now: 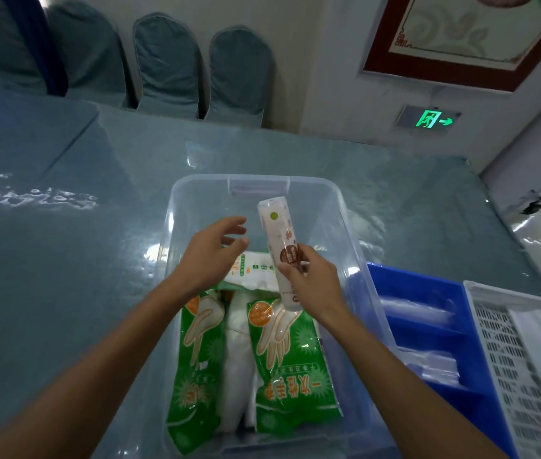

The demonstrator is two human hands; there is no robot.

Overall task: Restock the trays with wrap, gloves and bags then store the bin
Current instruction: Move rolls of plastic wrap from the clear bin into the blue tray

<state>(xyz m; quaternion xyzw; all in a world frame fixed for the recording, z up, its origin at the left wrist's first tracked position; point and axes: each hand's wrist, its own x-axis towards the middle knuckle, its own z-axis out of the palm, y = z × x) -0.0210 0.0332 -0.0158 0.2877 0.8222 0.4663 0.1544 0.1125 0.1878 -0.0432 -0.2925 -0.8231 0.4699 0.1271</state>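
Note:
A clear plastic bin [351, 226] sits in the middle of the table. Over it my right hand [312, 286] grips the lower part of a white roll of wrap [277, 233], held upright above the bin. My left hand [211, 253] hovers open just left of the roll, fingers spread, touching nothing. Inside the bin lie two green glove packs [193, 366] [292, 369], a white pack [252, 270] behind them and a white bag [236, 359] between them. A blue tray [428, 286] and a white slotted tray [501, 359] stand to the right.
The table [63, 260] has a shiny blue-grey cover. Several covered chairs [169, 64] line its far edge against the wall. The blue tray holds clear plastic items [418, 309]. A green exit sign [431, 119] glows low on the wall.

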